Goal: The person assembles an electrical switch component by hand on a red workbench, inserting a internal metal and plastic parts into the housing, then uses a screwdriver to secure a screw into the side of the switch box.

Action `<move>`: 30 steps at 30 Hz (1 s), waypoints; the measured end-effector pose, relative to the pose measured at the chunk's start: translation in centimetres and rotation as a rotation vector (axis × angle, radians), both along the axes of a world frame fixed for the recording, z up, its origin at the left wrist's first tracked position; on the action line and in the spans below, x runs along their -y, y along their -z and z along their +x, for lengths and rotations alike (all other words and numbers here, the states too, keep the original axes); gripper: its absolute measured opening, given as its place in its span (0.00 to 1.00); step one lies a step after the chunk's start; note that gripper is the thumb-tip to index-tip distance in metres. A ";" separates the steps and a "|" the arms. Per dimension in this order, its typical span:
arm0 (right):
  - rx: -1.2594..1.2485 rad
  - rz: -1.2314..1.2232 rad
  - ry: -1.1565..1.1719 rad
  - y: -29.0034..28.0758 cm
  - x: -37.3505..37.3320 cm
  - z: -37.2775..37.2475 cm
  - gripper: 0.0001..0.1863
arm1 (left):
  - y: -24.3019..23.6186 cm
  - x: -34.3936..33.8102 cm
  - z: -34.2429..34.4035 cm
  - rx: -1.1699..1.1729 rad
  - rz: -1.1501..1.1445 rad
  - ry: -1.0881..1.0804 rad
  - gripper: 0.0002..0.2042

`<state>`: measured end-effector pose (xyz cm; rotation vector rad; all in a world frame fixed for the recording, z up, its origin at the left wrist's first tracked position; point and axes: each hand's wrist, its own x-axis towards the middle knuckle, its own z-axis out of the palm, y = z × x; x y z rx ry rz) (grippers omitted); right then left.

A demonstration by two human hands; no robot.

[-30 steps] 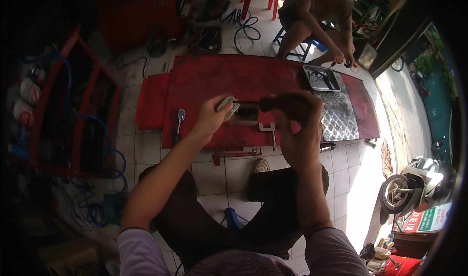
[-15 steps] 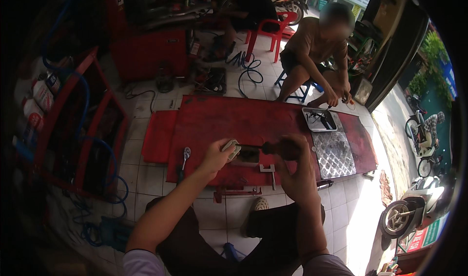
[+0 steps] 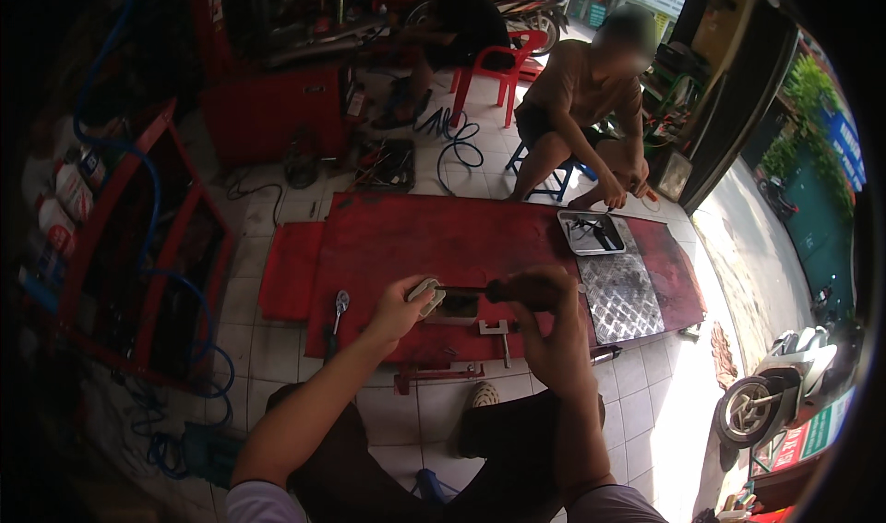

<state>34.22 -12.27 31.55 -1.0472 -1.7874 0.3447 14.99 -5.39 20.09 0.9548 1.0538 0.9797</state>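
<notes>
The left hand point(image 3: 397, 312) had its thumb and fingers clamped on a pale part point(image 3: 429, 300), which stuck out past the fingertips over the red table point(image 3: 378, 237). The right hand point(image 3: 556, 338) had its fingers curled around a dark tool point(image 3: 499, 290) pointing left toward the part; whether the two touched was too dim to tell.
</notes>
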 end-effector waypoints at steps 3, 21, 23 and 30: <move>-0.003 -0.038 0.014 -0.3 0.2 0.3 0.18 | 0.5 -0.1 0.6 -0.034 0.012 0.011 0.15; -0.048 0.037 0.141 -0.3 -0.2 0.4 0.16 | -1.2 0.3 0.8 -0.001 -0.022 0.006 0.14; -0.036 0.038 0.140 -0.3 -0.2 0.1 0.16 | -1.0 0.2 0.6 0.009 -0.016 0.003 0.14; -0.015 0.082 0.133 -0.1 -0.2 0.0 0.17 | -0.2 -0.1 0.5 0.027 0.023 0.001 0.14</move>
